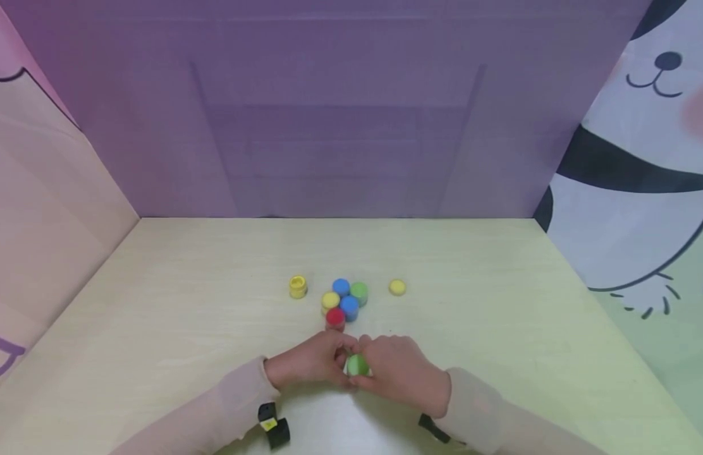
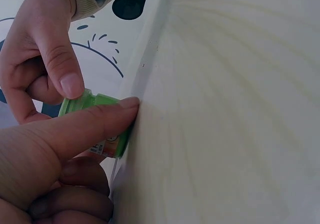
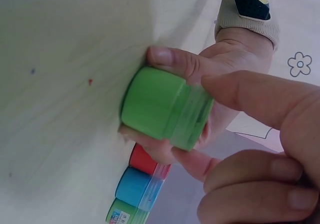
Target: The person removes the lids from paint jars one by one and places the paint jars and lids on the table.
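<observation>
A small green jar (image 1: 357,365) stands at the near side of the table, between both hands. Its body is solid green, with a clearer green band at the top, best seen on the jar (image 3: 152,104) in the right wrist view. My left hand (image 1: 314,363) grips the body, thumb on one side and fingers on the other. With thumb and fingertips my right hand (image 1: 399,373) pinches the clearer top band. Part of a printed label shows on the jar (image 2: 111,146) in the left wrist view. The fingers hide some of the jar.
Beyond the hands, a red-topped jar (image 1: 336,318), a yellow one (image 1: 330,300), two blue jars (image 1: 349,308) and another green jar (image 1: 359,292) stand clustered. An uncovered yellow jar (image 1: 297,287) is to their left; a flat yellow disc like a lid (image 1: 397,287) lies right.
</observation>
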`<state>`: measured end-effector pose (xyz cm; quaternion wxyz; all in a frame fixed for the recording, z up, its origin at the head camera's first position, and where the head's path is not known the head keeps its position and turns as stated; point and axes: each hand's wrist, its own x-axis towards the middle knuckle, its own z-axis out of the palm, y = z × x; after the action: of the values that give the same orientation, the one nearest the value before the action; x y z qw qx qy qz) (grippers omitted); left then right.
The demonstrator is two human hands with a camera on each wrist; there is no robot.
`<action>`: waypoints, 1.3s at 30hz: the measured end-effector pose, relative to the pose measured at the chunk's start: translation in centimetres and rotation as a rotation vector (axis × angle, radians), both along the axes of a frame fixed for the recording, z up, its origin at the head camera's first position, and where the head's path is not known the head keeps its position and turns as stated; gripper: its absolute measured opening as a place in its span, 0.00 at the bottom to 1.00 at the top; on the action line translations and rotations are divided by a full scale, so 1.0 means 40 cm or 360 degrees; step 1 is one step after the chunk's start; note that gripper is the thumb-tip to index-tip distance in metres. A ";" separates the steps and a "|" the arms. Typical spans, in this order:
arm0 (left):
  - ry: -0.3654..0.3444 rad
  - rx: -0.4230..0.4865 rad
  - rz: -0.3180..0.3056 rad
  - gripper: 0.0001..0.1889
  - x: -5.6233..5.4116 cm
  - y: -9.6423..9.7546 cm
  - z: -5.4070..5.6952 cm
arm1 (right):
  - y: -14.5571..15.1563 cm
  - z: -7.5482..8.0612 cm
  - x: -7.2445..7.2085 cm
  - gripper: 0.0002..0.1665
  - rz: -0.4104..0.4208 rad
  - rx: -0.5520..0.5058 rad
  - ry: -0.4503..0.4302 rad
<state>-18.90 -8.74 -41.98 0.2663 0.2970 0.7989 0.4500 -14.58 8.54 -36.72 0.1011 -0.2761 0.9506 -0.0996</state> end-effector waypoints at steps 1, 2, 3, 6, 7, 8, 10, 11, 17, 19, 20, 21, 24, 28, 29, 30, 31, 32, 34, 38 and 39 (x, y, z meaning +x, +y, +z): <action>-0.0009 0.0007 0.0001 0.15 0.001 0.000 0.001 | 0.000 0.000 0.000 0.18 0.0009 -0.0014 -0.0003; -0.0014 0.0012 0.0003 0.15 0.002 0.000 0.001 | 0.001 0.000 0.000 0.17 0.0013 -0.0018 -0.0006; -0.0022 0.0015 0.0006 0.15 0.003 0.000 0.002 | 0.001 0.000 0.000 0.17 0.0017 -0.0023 -0.0009; -0.0041 0.0031 0.0016 0.15 0.005 0.000 0.003 | 0.004 0.001 0.000 0.16 0.0029 -0.0032 -0.0003; -0.0039 0.0032 0.0016 0.15 0.006 0.001 0.003 | 0.004 0.003 0.000 0.16 0.0028 -0.0033 -0.0008; -0.0035 0.0033 0.0016 0.15 0.006 0.001 0.003 | 0.005 0.004 0.000 0.15 0.0027 -0.0031 -0.0012; -0.0029 0.0031 0.0012 0.15 0.006 0.002 0.003 | 0.007 0.007 0.001 0.15 0.0030 -0.0044 -0.0016; -0.0022 0.0028 0.0008 0.15 0.006 0.002 0.003 | 0.008 0.010 0.002 0.15 0.0032 -0.0051 -0.0018; -0.0012 0.0017 0.0010 0.15 0.005 0.002 0.001 | 0.018 0.014 0.005 0.15 0.0056 -0.0074 -0.0001; -0.0018 0.0019 0.0016 0.14 0.005 0.002 0.000 | 0.023 0.014 0.005 0.15 0.0064 -0.0080 0.0010; -0.0023 0.0019 0.0020 0.14 0.005 0.001 -0.001 | 0.026 0.014 0.005 0.15 0.0065 -0.0081 0.0010; -0.0022 0.0015 0.0021 0.14 0.004 0.001 -0.001 | 0.029 0.014 0.005 0.15 0.0063 -0.0086 0.0013; -0.0022 -0.0020 0.0031 0.14 0.003 0.000 -0.002 | 0.036 0.018 0.005 0.16 0.0048 -0.0097 0.0011; -0.0028 -0.0086 0.0037 0.14 0.003 -0.002 0.001 | 0.048 0.025 0.003 0.16 0.0032 -0.0068 0.0013; -0.0035 -0.0101 0.0036 0.14 0.003 -0.003 0.002 | 0.051 0.025 0.001 0.16 0.0029 -0.0059 0.0011; -0.0039 -0.0113 0.0035 0.14 0.003 -0.004 0.003 | 0.054 0.025 -0.001 0.16 0.0032 -0.0051 0.0017; -0.0039 -0.0123 0.0033 0.14 0.003 -0.006 0.004 | 0.058 0.025 -0.003 0.16 0.0036 -0.0048 0.0024; -0.0040 -0.0130 0.0031 0.14 0.004 -0.008 0.004 | 0.061 0.025 -0.005 0.16 0.0035 -0.0041 0.0029; -0.0032 -0.0137 0.0023 0.14 0.004 -0.014 0.003 | 0.068 0.025 -0.010 0.16 0.0022 -0.0039 0.0028; -0.0006 -0.0128 0.0022 0.14 0.003 -0.031 0.005 | 0.080 0.027 -0.023 0.15 -0.0032 -0.0035 -0.0007; -0.0001 -0.0125 0.0030 0.14 0.003 -0.036 0.006 | 0.083 0.028 -0.027 0.15 -0.0045 -0.0029 -0.0013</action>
<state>-18.79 -10.17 -41.73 0.2739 0.2787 0.8186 0.4210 -15.65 11.84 -35.60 0.1010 -0.2631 0.9530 -0.1108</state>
